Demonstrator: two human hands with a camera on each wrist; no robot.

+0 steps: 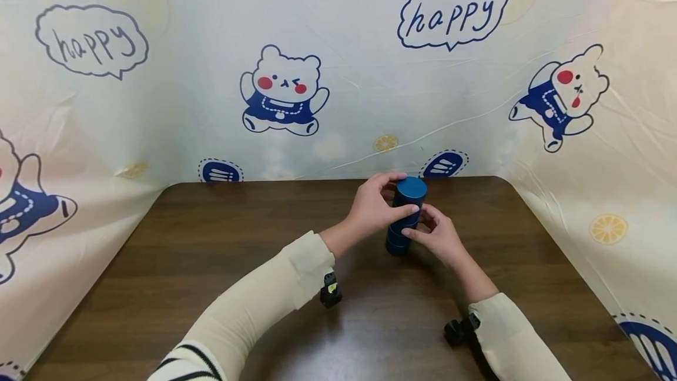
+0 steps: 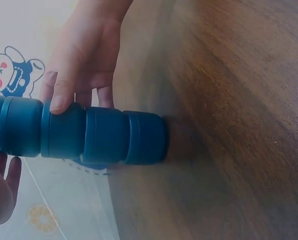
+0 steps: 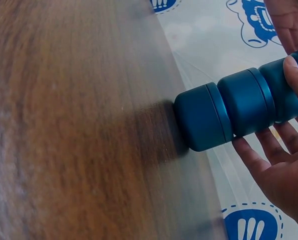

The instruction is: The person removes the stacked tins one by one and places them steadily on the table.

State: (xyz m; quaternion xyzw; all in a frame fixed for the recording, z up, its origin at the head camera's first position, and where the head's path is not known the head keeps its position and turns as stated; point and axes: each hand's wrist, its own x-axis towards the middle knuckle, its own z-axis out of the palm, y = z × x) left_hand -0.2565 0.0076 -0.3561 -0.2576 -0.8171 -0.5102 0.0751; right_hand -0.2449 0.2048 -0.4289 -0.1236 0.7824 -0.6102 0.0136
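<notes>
A column of several blue lidded canisters (image 1: 411,188), one on top of another, stands upright on the far part of the table. My left hand (image 1: 368,206) holds the upper end, thumb across the near side and fingers around the far side. Lower down, my right hand (image 1: 443,241) holds the middle from the right, its thumb in front and fingers behind. In the left wrist view the lower canisters (image 2: 106,135) show thin lid seams, and the right thumb (image 2: 61,97) presses one. The bottom canister (image 3: 201,117) meets the tabletop in the right wrist view.
The brown wooden table (image 1: 254,216) has rounded far corners. Right behind it hangs a pale printed cloth (image 1: 359,75) with bears and speech bubbles, continuing along both sides. Small black cameras (image 1: 330,291) are strapped at both cuffs.
</notes>
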